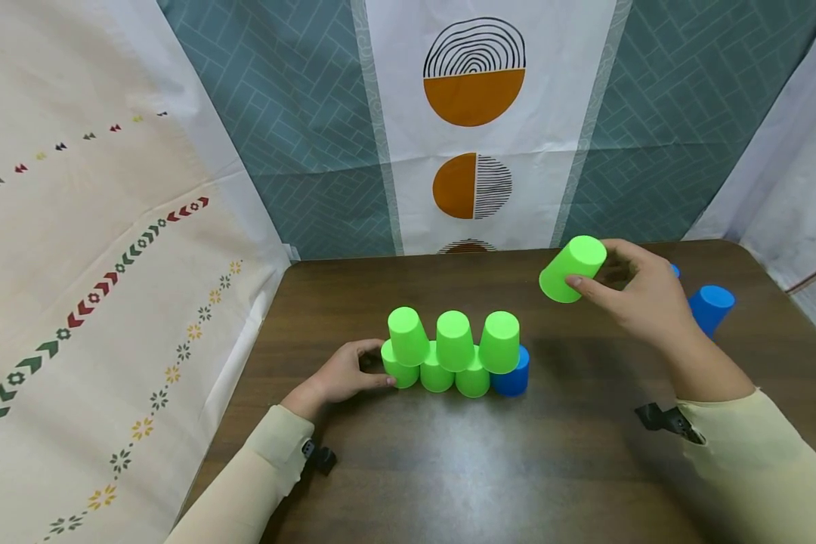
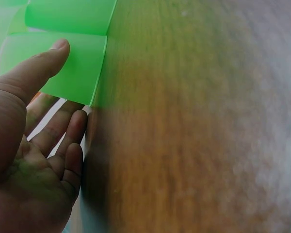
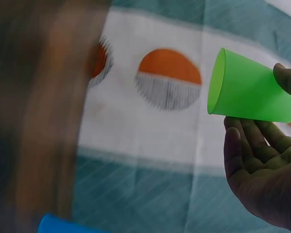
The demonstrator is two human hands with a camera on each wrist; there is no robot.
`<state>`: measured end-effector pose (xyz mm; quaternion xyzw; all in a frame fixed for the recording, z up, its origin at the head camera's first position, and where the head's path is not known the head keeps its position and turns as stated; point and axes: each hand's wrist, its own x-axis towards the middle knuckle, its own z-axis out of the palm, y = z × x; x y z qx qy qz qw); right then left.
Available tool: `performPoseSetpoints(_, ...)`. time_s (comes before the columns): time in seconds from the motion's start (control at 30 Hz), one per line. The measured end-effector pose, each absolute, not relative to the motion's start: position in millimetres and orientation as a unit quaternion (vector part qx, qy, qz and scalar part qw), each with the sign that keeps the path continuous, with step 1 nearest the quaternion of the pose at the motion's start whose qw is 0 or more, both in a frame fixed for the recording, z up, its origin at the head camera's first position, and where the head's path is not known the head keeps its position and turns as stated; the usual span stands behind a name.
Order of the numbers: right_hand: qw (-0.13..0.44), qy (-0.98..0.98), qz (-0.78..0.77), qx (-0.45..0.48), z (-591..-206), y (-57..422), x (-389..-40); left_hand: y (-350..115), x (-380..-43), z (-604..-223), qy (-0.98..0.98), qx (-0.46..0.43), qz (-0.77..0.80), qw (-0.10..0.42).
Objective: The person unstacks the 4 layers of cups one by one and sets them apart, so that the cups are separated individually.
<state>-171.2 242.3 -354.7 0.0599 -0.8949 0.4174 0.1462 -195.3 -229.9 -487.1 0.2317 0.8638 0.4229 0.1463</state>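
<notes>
My right hand point(image 1: 642, 291) holds a green cup point(image 1: 573, 268) up in the air above the right part of the table, its mouth tipped down to the left. In the right wrist view the thumb lies on one side of this cup point(image 3: 254, 90) and the fingers on the other. At the table's middle, my left hand point(image 1: 347, 372) has thumb and fingers around the leftmost bottom green cup point(image 1: 399, 368). Upside-down cups stand there in two levels. Three green cups form the upper row, including the middle one point(image 1: 454, 340); below are three green cups and a blue cup point(image 1: 511, 378) at the right end.
Another blue cup point(image 1: 710, 308) stands on the right side of the brown table point(image 1: 551, 468), partly behind my right forearm. The edge of a further blue thing point(image 1: 675, 270) shows behind the hand. Patterned cloth point(image 1: 299, 151) hangs behind the table.
</notes>
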Motion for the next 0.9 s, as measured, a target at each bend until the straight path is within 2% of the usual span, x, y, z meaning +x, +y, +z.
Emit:
performPoseSetpoints(0.43, 0.083, -0.935, 0.346, 0.001, -401, 310, -163, -231, -196, -488, 0.863, 0.225, 0.426, 0.152)
performPoseSetpoints(0.9, 0.045, -0.961, 0.273, -0.009, -431, 349, -161, -230, -194, -487, 0.861, 0.229, 0.427, 0.153)
